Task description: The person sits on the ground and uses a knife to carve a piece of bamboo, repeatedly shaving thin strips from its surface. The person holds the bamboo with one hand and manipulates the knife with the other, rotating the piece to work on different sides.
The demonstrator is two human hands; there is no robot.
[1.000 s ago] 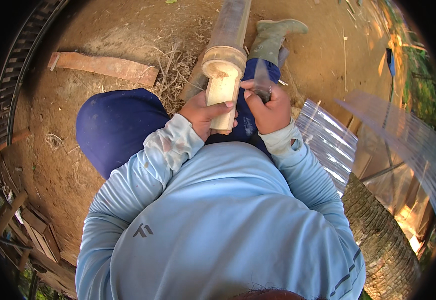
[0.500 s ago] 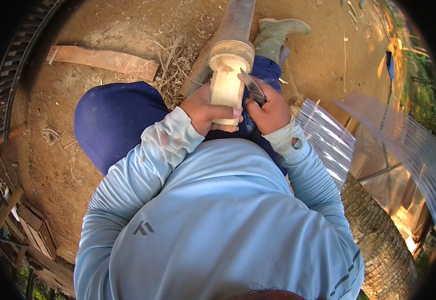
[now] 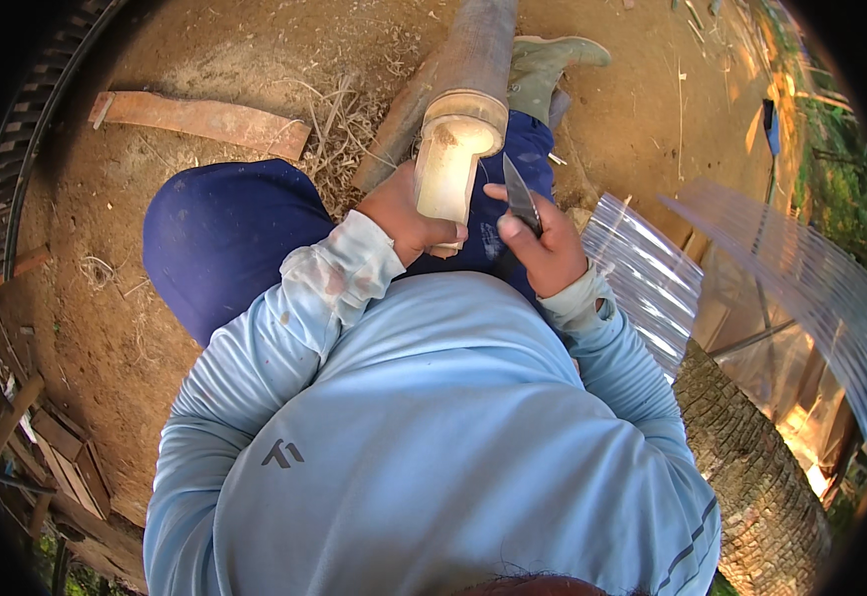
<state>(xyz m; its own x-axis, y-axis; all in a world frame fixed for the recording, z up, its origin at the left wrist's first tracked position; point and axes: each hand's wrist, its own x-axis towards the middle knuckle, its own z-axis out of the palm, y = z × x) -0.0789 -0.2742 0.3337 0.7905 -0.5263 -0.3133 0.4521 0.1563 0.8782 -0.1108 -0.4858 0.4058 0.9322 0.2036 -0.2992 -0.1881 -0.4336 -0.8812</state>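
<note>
A thick bamboo pole (image 3: pixel 473 55) runs from the top of the view toward my lap. Beyond its ring-shaped node, the near end is cut away on top, baring a pale trough. My left hand (image 3: pixel 406 217) is closed round this cut end, the thumb lying over its near part. A knife (image 3: pixel 521 195) is in my right hand (image 3: pixel 543 238), its blade pointing up and away, just right of the bamboo and apart from it. The right index finger stretches out beside the blade. The left fingers under the bamboo are mostly hidden.
Dry shavings (image 3: pixel 339 134) lie on the dirt left of the pole, near a flat reddish board (image 3: pixel 200 121). To the right are clear corrugated sheets (image 3: pixel 642 278) and a rough trunk (image 3: pixel 746 457). My blue-trousered knee (image 3: pixel 235 243) is at left, a boot (image 3: pixel 543 74) ahead.
My right hand has moved right with the knife, away from the bamboo. The bamboo's near end has tilted or turned slightly in my left hand.
</note>
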